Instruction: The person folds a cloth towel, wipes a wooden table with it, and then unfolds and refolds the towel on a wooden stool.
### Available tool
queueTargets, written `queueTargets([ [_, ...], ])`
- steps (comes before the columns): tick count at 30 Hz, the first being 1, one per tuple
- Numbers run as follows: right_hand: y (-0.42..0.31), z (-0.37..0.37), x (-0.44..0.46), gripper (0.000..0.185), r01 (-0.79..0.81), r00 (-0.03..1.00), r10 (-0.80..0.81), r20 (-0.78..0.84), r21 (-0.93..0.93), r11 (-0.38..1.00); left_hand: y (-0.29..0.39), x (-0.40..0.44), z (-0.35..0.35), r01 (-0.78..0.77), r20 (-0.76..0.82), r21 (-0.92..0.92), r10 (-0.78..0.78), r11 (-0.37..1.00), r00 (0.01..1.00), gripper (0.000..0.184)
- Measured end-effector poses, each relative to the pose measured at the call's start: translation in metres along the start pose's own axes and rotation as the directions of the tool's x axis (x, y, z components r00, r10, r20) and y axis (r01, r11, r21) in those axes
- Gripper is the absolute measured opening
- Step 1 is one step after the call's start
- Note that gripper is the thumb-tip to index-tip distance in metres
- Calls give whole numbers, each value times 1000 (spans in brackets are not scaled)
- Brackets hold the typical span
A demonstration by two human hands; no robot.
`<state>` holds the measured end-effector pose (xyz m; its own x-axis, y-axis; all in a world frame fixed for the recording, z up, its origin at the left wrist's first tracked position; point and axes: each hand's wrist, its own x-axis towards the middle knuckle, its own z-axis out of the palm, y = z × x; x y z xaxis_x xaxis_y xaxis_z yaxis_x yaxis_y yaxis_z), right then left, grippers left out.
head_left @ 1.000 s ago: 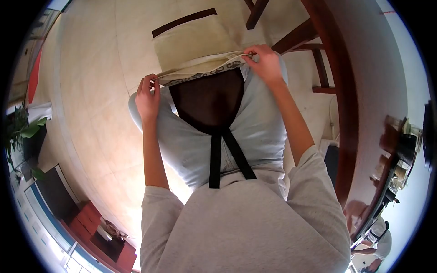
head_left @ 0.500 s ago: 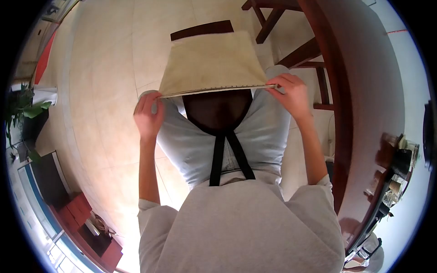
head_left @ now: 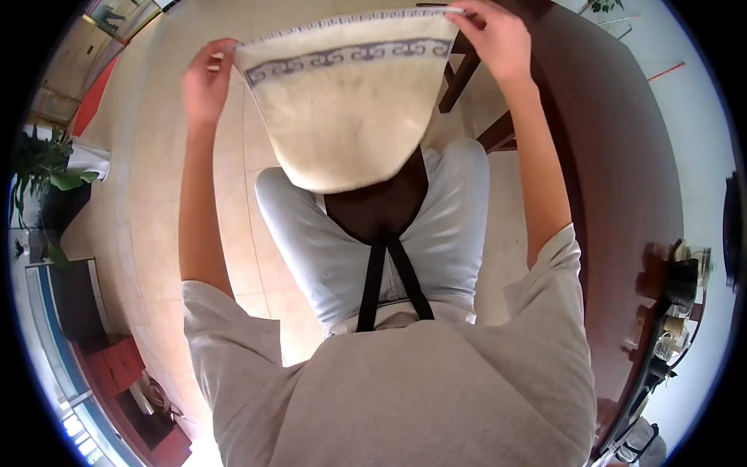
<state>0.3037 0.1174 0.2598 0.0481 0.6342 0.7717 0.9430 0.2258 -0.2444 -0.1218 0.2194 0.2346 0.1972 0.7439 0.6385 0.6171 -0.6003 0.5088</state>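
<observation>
A cream cloth (head_left: pixel 342 117) with a grey scroll-pattern band hangs stretched between my raised hands, its lower end over my lap. My left hand (head_left: pixel 208 82) pinches the upper left corner, fingers closed on it. The upper right corner is gripped by my right hand (head_left: pixel 494 39), also closed. Beneath the cloth, part of a dark brown seat (head_left: pixel 377 210) shows between my knees. Two black straps (head_left: pixel 373 288) run from it toward my waist.
A large brown table (head_left: pixel 622 156) stands on the right, holding a tray (head_left: pixel 677 311) with glass items. Dark wooden stool legs (head_left: pixel 459 82) are beside it. At the left are a green plant (head_left: pixel 66 179) and red-brown furniture (head_left: pixel 113 366).
Both hands have risen forward and moved farther apart, lifting the cloth's top edge. Its patterned band now shows, and its lower part hangs toward my lap.
</observation>
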Motion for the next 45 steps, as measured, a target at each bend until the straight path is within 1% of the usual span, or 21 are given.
queueTargets([
  [2,-38,-37,19,14,-211,964,191,187,90,973,14,11,-15,-34,-78,-1,34,999,996,19],
  [3,-48,-48,23,38,-302,913,284,292,19,953,23,10,-20,-71,-111,55,77,996,991,18],
  [4,-38,-42,16,38,-306,912,287,294,19,952,26,3,-20,-70,-107,56,76,996,991,18],
  [6,-3,-23,-14,14,85,996,-87,-24,-92,992,32,-17,-20,-177,-108,122,190,977,976,17],
  [9,7,-10,-65,12,217,976,-212,52,-130,967,19,-72,5,-176,-30,173,184,969,982,20],
  [10,18,1,-93,15,201,974,-175,141,-200,959,10,-95,17,-196,8,165,197,967,980,20],
  [11,18,6,-116,14,202,963,-176,204,-115,972,0,-119,31,-194,60,154,187,969,980,19],
  [14,40,35,-211,12,200,889,-147,433,-79,977,-17,-196,61,-150,270,213,90,966,959,14],
  [15,40,36,-235,12,187,842,-120,526,-75,980,-20,-215,64,-145,274,213,83,966,958,14],
  [16,35,34,-248,12,184,838,-118,532,-73,980,-21,-232,65,-152,393,226,53,962,918,13],
  [17,29,31,-260,13,154,767,-76,637,-69,986,-18,-242,64,-162,508,237,20,958,861,13],
  [18,24,28,-271,14,121,680,-33,732,-68,990,-18,-250,62,-157,518,234,14,959,855,13],
  [22,10,1,-276,15,42,694,-43,719,20,999,-6,-254,38,-186,522,117,99,976,847,13],
  [28,-1,-29,-254,14,-95,582,-66,811,148,984,5,-257,12,-114,668,39,58,993,742,17],
  [30,10,-19,-248,14,-155,651,-9,759,144,977,-17,-255,19,-101,537,-24,98,995,838,20],
  [31,13,-10,-241,14,-160,644,-7,765,143,977,-20,-248,28,-94,543,-26,93,995,834,20],
  [33,20,20,-215,20,-351,707,214,674,71,934,-24,-218,50,267,399,-25,-235,964,887,21],
  [35,42,58,-204,27,-495,679,349,646,53,867,-40,-188,76,365,367,-51,-322,930,872,19],
  [38,65,106,-190,31,-608,669,400,626,151,779,-81,-163,115,481,357,-82,-425,873,832,18],
  [41,94,152,-202,32,-640,663,426,616,169,750,-118,-155,153,424,328,-72,-381,903,865,19],
  [45,123,193,-221,35,-720,598,435,674,213,660,-139,-148,185,451,360,-27,-412,892,837,20],
])
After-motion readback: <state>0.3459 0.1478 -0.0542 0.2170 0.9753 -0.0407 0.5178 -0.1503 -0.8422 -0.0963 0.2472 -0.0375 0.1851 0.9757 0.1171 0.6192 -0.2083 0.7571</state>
